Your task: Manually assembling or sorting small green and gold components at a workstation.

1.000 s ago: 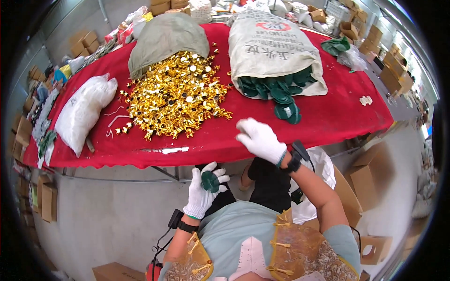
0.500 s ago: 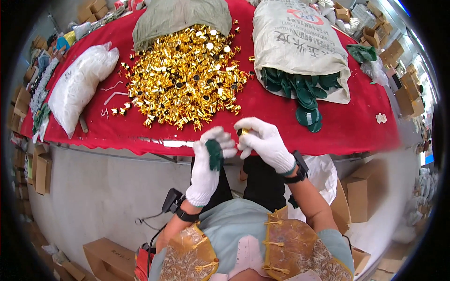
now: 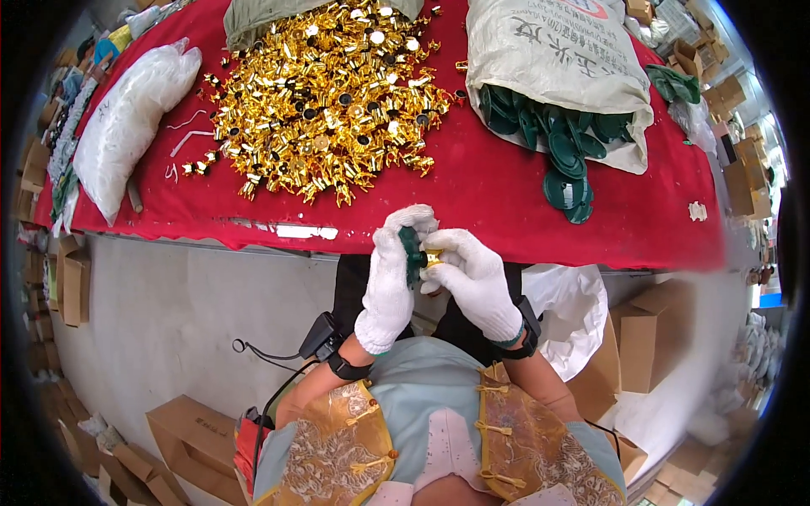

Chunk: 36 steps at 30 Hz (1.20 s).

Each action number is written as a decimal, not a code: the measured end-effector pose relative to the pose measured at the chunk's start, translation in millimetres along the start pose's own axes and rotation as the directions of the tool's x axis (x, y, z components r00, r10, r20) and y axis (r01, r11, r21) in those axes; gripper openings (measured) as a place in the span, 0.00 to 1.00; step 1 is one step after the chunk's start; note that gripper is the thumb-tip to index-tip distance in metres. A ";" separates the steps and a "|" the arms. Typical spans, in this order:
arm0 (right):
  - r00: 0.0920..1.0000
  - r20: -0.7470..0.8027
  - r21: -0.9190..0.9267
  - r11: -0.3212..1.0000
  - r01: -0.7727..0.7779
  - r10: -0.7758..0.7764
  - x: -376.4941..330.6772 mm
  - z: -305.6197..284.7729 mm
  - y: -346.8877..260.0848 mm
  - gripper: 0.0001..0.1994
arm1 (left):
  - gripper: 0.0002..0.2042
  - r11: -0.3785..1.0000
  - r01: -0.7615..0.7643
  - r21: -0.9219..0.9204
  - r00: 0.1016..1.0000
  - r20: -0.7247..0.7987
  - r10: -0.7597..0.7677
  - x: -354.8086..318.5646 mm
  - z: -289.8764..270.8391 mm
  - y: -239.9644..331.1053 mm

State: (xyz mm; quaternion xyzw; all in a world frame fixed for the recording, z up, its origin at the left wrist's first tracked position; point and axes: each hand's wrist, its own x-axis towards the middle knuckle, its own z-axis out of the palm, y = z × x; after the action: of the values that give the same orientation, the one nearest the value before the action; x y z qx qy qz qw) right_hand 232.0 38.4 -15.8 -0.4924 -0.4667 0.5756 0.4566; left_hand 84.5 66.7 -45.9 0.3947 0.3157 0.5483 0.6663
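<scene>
In front of my body, just past the near edge of the red cloth, both gloved hands meet. My left hand (image 3: 386,287) is closed round a dark green plastic disc (image 3: 411,253), seen nearly edge-on. My right hand (image 3: 474,282) pinches a small shiny gold cap-like part (image 3: 433,258) between thumb and fingers. The gold part is right against the disc's face; whether the two are joined I cannot tell. Beyond my hands lies a heap of similar gold parts (image 3: 321,118), some showing black bases. More green discs (image 3: 565,160) spill from a white woven sack (image 3: 557,63) at the right.
A red cloth (image 3: 506,215) covers the table. At its left lies a full clear plastic bag (image 3: 131,126). An olive sack (image 3: 245,25) stands behind the gold heap. Below the table's right are a white bag (image 3: 569,308) and a cardboard box (image 3: 654,337); another box (image 3: 194,447) sits lower left.
My hands have come together, bringing the gold part up against the green disc. The left hand has turned so the disc shows edge-on. The table appears higher in view.
</scene>
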 end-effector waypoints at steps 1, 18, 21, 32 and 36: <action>0.999 0.005 0.164 0.986 -0.039 0.039 0.1 -0.5 2.6 0.15 | 0.36 1.000 0.001 -0.003 1.000 -0.007 -0.001 -1.3 -1.0 0.0; 0.850 0.154 -0.626 0.616 0.478 -0.503 -1.6 14.5 13.1 0.20 | 0.31 0.982 -0.022 0.190 0.999 0.036 0.016 -14.0 -14.7 -7.2; 0.820 0.213 -0.700 0.503 0.507 -0.531 -5.8 16.7 18.1 0.21 | 0.31 0.973 -0.022 0.232 0.998 0.061 0.008 -17.8 -14.6 -3.7; 0.892 0.203 -0.002 0.912 -0.411 0.403 -4.9 2.0 1.2 0.15 | 0.27 0.739 -0.290 0.608 0.947 0.294 0.129 -24.8 -16.7 7.6; 0.906 0.188 -0.736 0.556 0.386 -0.380 -18.4 15.8 -3.9 0.29 | 0.35 0.971 0.216 -0.102 0.976 0.026 -0.214 -19.7 -12.2 5.4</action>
State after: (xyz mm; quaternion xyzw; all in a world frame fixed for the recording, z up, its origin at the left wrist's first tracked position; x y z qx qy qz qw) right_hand 218.4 19.5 -8.1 -0.5219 -0.7607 0.2154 0.3202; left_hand 67.5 50.0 -47.4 0.3270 0.3227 0.4856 0.7437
